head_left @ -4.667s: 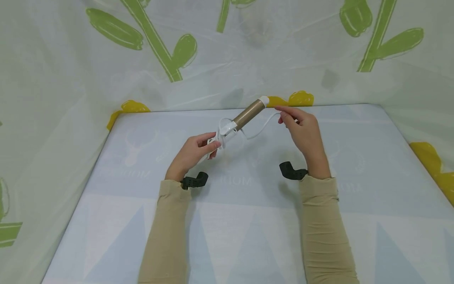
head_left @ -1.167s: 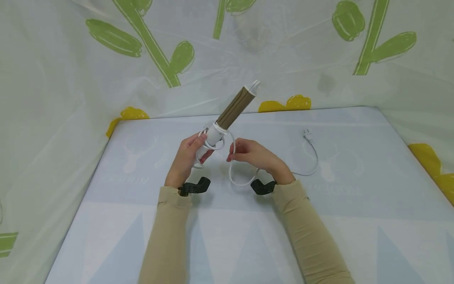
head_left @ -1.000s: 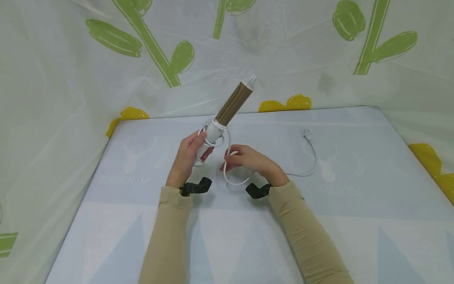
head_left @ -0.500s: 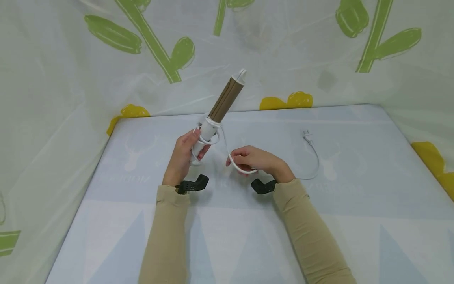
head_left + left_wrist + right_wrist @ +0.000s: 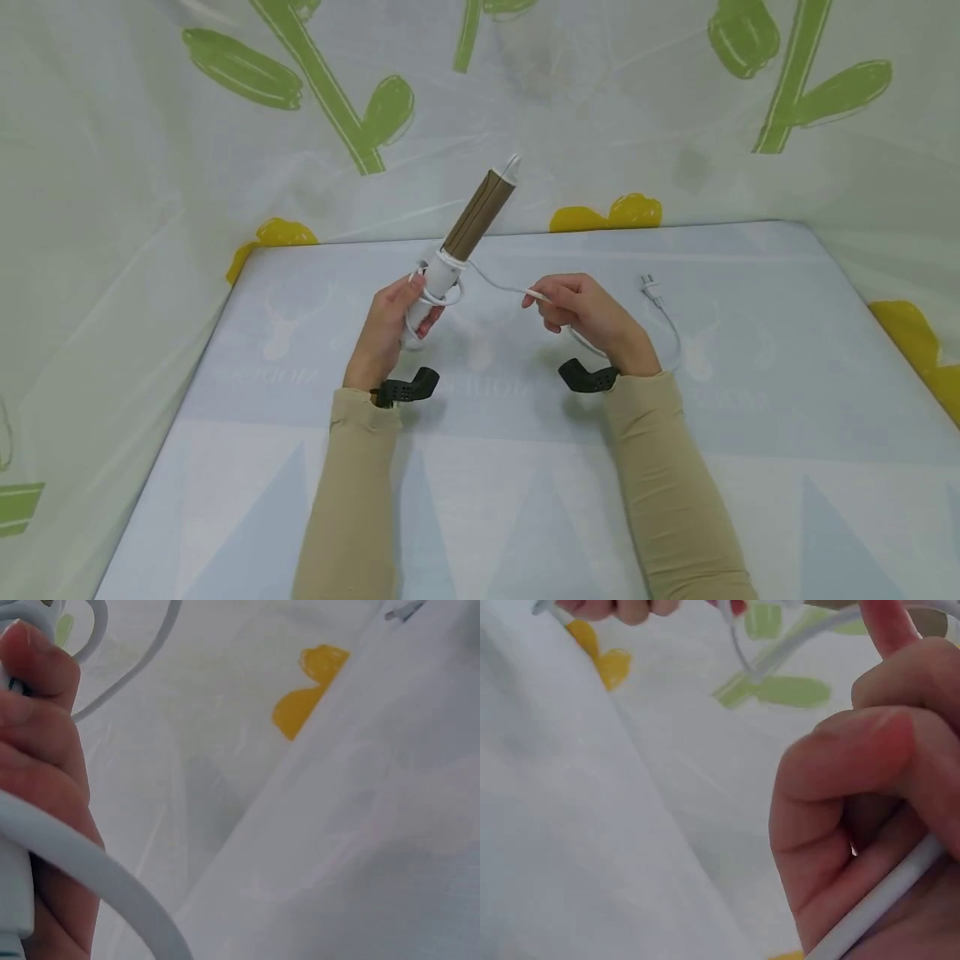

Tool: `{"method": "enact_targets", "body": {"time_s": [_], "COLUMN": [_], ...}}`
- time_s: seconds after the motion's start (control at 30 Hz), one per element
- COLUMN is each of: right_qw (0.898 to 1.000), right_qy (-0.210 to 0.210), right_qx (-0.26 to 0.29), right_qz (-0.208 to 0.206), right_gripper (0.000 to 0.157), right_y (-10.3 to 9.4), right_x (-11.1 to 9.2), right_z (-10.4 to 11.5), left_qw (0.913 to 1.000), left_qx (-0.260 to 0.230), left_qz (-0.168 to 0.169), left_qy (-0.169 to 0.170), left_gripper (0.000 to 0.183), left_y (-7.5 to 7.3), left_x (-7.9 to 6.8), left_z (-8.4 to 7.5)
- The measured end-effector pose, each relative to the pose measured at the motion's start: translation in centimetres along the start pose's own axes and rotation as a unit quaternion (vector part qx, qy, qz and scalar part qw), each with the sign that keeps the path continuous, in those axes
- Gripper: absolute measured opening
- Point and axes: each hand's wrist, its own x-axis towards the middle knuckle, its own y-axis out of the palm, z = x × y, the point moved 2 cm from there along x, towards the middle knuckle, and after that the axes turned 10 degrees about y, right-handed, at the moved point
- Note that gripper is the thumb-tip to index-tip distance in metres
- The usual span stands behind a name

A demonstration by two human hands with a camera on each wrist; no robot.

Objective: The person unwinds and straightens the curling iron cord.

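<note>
My left hand (image 5: 387, 327) grips the white handle of a curling iron (image 5: 478, 215), whose brown barrel points up and to the right, above the table. Loops of its white power cord (image 5: 501, 286) wrap around the handle near my fingers. To the right, my right hand (image 5: 592, 312) holds the cord between curled fingers; in the right wrist view the cord (image 5: 889, 892) runs across the palm. Between the two hands the cord sags slightly. Beyond my right wrist it leads to the plug (image 5: 651, 288), which lies on the table.
A pale blue and white patterned cover lies over the table (image 5: 480, 500). Behind it hangs a whitish sheet (image 5: 600, 125) printed with green leaves and yellow shapes. Black wrist mounts (image 5: 408, 387) sit on both wrists.
Several seconds ago the cord's free end was near my right hand; the plug now lies on the table. In the last half second my right hand moved right and up, drawing the cord straighter.
</note>
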Motion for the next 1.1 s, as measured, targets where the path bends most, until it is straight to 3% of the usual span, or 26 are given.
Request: {"method": "enact_targets", "body": {"time_s": [0.07, 0.17, 0.27, 0.43, 0.67, 0.83, 1.0, 1.1], "right_qw": [0.999, 0.994, 0.990, 0.985, 0.980, 0.968, 0.952, 0.948], "right_qy": [0.011, 0.038, 0.059, 0.068, 0.019, -0.004, -0.007, -0.005], "right_qx": [-0.026, -0.071, -0.069, -0.042, 0.024, 0.097, 0.151, 0.136], "right_qz": [-0.029, -0.074, -0.107, -0.153, -0.198, -0.231, -0.265, -0.287], "right_gripper": [0.030, 0.032, 0.036, 0.033, 0.031, 0.029, 0.026, 0.033], "right_y": [-0.6, -1.1, -1.5, -1.8, -2.1, -2.9, -3.9, -4.5], "right_x": [0.0, 0.3, 0.5, -0.1, -1.0, -1.1, -1.2, -1.4], "right_z": [-0.2, -0.6, -1.0, -0.9, -0.5, -0.9, -1.0, -0.9], "left_qw": [0.9999, 0.9987, 0.9960, 0.9910, 0.9858, 0.9791, 0.9671, 0.9592], "left_qx": [0.001, 0.012, 0.032, 0.061, 0.094, 0.131, 0.166, 0.186], "left_qz": [0.017, 0.049, 0.083, 0.113, 0.123, 0.135, 0.175, 0.196], "left_qy": [-0.003, -0.002, -0.011, -0.036, -0.065, -0.077, -0.081, -0.083], "left_gripper": [0.041, 0.040, 0.041, 0.037, 0.028, 0.028, 0.028, 0.029], "left_y": [0.2, 0.4, 0.8, 1.5, 2.0, 1.9, 1.8, 1.9], "left_x": [0.0, -0.3, -0.5, -0.7, -0.8, -0.6, -0.5, -0.4], "left_z": [0.0, 0.1, 0.2, 0.3, 0.4, 1.1, 1.6, 1.8]}}
